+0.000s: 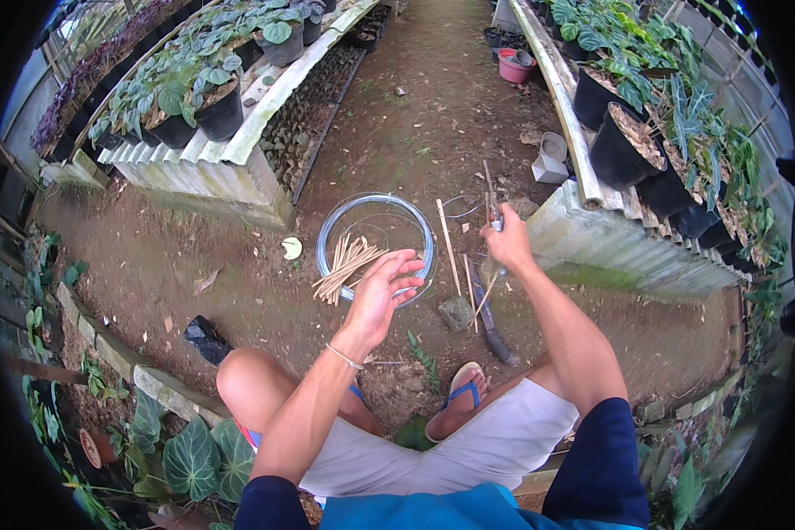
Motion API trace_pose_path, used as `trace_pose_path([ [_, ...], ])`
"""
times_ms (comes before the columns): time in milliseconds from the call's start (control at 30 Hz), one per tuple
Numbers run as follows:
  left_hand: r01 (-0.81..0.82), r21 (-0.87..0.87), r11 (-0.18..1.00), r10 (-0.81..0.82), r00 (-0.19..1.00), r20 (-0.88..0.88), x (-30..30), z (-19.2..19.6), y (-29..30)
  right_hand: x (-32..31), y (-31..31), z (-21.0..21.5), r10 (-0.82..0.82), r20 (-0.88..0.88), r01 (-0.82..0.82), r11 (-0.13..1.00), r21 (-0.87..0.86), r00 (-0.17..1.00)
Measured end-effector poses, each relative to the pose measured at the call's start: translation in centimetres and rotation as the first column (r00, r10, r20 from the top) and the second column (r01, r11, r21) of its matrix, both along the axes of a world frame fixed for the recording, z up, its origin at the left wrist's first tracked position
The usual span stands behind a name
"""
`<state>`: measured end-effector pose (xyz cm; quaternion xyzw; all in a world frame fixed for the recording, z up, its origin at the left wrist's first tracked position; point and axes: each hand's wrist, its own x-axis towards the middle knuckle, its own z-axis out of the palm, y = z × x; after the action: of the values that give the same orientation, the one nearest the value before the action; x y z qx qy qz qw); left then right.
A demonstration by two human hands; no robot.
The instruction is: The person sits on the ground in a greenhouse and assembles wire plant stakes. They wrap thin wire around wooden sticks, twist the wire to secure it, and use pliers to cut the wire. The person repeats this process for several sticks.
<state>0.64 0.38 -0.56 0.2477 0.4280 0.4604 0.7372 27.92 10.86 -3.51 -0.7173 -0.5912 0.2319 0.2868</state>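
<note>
My left hand [382, 296] is raised, palm turned inward and fingers apart, with nothing in it. Just beyond it, a bundle of short wooden sticks [346, 265] lies across a coil of silvery wire [325, 231] on the ground. My right hand [509, 244] is closed round a hand tool with a grey handle [497, 224] that looks like pliers; its far end is hard to make out against the soil. Between my hands a long thin stick [449, 247] lies on the ground. Near my right wrist is a dark, curved, long-shaped object [496, 340], its kind unclear.
A grey stone [457, 313] lies before my sandalled foot [465, 389]. Potted plants stand on the left bench [265, 102] and right bench [561, 97], with a dirt path between. A pink pot [514, 67] sits beside the right bench; black plastic [207, 340] lies left of my knee.
</note>
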Motion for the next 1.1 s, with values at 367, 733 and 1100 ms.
trace_pose_path([
  [367,-0.059,0.088,0.994,0.047,0.991,0.127,-2.9,3.8,-0.3,3.2,2.7,-12.4,-0.433,0.065,0.437,0.886,-0.154,0.899],
  [733,-0.168,0.127,0.978,0.137,0.965,0.223,-5.8,5.7,0.7,6.7,0.0,-18.4,-0.451,0.2,0.49,0.841,-0.231,0.87],
  [1100,-0.329,0.181,0.927,0.267,0.917,0.297,-8.9,6.9,0.7,-2.3,-2.3,-19.2,0.194,0.126,-0.174,0.973,-0.154,0.973],
])
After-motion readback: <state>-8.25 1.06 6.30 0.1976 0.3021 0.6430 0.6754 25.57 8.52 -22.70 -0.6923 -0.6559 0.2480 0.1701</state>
